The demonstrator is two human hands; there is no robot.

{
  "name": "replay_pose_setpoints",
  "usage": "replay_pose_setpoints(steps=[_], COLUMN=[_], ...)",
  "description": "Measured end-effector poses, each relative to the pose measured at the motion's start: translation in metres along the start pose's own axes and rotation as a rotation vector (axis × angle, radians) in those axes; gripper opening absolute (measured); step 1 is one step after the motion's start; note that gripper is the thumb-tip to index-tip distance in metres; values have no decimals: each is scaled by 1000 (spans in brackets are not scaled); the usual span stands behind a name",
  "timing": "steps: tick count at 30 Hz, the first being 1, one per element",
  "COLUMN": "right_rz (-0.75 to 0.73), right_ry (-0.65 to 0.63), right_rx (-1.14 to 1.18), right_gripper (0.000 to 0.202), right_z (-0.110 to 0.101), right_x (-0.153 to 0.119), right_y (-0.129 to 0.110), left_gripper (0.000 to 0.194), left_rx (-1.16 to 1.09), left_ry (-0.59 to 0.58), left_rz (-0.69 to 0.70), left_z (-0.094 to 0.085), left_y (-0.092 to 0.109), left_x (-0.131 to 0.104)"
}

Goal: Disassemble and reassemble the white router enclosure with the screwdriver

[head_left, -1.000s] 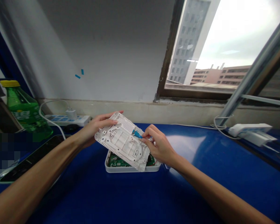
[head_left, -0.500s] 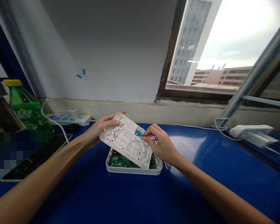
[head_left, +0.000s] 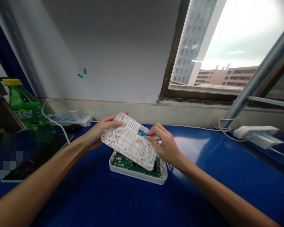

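Observation:
A white perforated plastic cover (head_left: 132, 142) is tilted above a white tray-like housing (head_left: 137, 178) that holds a green circuit board (head_left: 125, 162). My left hand (head_left: 101, 130) grips the cover at its upper left edge, thumb on the ribbed face. My right hand (head_left: 164, 142) pinches a small blue piece (head_left: 142, 132) at the cover's upper right edge. Below my right hand, a thin red wire (head_left: 161, 172) curves inside the housing's right end. The cover hides part of the board.
A green bottle (head_left: 26, 107), a dark tablet-like device (head_left: 38, 157) and a power strip (head_left: 85, 120) stand at the left. Another white power strip (head_left: 257, 132) lies right by a metal pole (head_left: 251, 75). A small purplish object (head_left: 170, 167) lies beside the housing.
The housing has turned slightly, its right end now nearer to me, and more of the board and red wire shows. Both hands keep their holds, almost unmoved.

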State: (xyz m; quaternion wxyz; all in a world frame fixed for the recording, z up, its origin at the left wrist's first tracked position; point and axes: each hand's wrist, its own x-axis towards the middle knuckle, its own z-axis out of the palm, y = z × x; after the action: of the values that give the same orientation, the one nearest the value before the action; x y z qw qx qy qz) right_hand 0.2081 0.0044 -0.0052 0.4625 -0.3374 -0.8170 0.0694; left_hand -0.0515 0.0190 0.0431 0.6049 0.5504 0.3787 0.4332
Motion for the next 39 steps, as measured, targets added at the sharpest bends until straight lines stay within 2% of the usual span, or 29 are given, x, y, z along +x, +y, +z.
replay_pose_setpoints(steps=[4,8,9,13,19,22,25,27,29,31,33,37,39], right_rz=[78,262,297,355,289,221,29,-156,-310,-361,-300,-58,-7], right_ry=[-29,-128,-153,-148,-43,32,73,23,-86,-190,-266,-484,-574], right_rx=[73,291,350,485,451,292,18,-171,-284,-303,-267,-140,-108], right_gripper=[9,43,45,24,18,15,20,25,24,22,38,94,103], right_z=[-3,-3,-3,-2,-2,-4,-10,-16,-22,-27,-32,-41,-45], right_x=[3,3,3,1,-2,-5,-8,-8,-7,-6,-5,-6,-6], right_y=[2,10,12,17,11,8,8,7,4,-1,-5,-6,-6], left_gripper=[74,60,59,65,58,65,70,64,58,65,74,85,86], left_rx=[26,-93,-126,-183,-304,-312,-273,-204,-132,-94,-85,-60,-34], left_ry=[-6,-33,-53,-148,-118,-129,-175,-151,-84,-53,-81,-122,-149], left_rz=[-7,12,25,57,27,-52,-149,-170,-148,-129,-134,-144,-147], left_z=[-1,0,1,3,-1,-6,-7,-5,-3,-2,-2,1,4], left_y=[4,13,16,21,12,11,14,12,7,0,-7,-14,-14], left_x=[-1,-8,-10,-14,-5,-4,-6,-6,-5,-2,1,1,-1])
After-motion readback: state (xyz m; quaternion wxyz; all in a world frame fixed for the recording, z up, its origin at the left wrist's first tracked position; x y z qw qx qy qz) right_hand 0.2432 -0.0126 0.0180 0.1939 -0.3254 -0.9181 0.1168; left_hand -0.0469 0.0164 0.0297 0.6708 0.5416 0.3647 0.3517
